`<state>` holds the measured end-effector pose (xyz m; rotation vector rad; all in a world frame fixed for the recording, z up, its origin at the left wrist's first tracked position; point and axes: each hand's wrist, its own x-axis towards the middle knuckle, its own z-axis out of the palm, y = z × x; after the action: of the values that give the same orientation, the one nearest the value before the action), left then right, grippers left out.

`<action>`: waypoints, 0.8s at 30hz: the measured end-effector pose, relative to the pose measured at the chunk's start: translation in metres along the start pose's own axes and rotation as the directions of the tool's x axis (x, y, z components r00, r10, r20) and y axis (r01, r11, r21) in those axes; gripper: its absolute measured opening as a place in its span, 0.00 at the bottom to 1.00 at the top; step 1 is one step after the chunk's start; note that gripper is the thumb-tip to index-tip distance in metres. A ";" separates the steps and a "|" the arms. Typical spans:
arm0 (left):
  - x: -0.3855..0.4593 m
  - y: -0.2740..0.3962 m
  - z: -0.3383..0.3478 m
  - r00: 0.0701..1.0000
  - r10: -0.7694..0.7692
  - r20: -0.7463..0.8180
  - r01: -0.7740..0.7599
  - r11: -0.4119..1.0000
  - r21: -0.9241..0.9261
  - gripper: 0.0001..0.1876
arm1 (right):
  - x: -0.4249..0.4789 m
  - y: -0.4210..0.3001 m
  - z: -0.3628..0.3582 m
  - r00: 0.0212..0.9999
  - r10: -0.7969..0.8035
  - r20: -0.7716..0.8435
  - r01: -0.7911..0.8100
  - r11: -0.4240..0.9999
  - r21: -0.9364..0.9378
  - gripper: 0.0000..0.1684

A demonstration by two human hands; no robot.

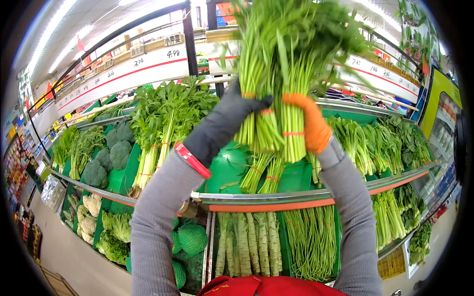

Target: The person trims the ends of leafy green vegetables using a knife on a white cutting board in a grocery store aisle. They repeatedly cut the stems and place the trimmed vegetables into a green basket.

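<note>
Several banded bunches of leafy green vegetable [294, 77] are held up between my two hands, stems down and leaves up, above a green display tray [226, 166]. My left hand [237, 111], in a black glove, grips the bunches at the left by their stems. At the right, my right hand [309, 120], in an orange glove, is wrapped around the side of a bunch with red bands. Below them, smaller banded bunches [272, 174] lie in the tray. The palms and some fingers are hidden.
Celery [163, 129] and broccoli [120, 154] lie left of the tray, more leafy greens [351, 142] right. A metal shelf edge [259, 198] runs in front. Stem lettuce [244, 244], long beans [311, 240] and net-wrapped produce [192, 238] fill the lower shelf. A price rail [126, 79] stands behind.
</note>
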<state>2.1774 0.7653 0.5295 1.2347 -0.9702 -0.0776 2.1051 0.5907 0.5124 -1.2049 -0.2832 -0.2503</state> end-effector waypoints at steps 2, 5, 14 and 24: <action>-0.017 -0.059 0.007 0.985 -0.156 -0.078 0.158 0.987 0.012 0.34 | 0.002 0.057 -0.054 0.961 0.272 -0.038 -0.273 0.962 0.002 0.21; -0.058 -0.176 -0.028 0.883 -0.413 0.220 0.408 0.910 0.070 0.30 | -0.009 0.163 -0.100 0.936 0.351 -0.038 -0.347 0.898 -0.271 0.29; -0.083 -0.211 -0.066 0.652 -0.689 0.316 0.755 0.629 -0.187 0.22 | -0.008 0.149 -0.098 0.794 0.526 -0.307 -0.608 0.671 -0.423 0.48; -0.097 -0.162 -0.049 0.695 -0.659 0.289 0.714 0.681 -0.163 0.21 | 0.012 0.162 -0.055 0.855 0.511 -0.089 -0.516 0.823 -0.236 0.29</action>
<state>2.2201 0.7922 0.3408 1.2987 -0.5827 -0.9359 2.1754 0.5928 0.3561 -1.4835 0.1074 0.1814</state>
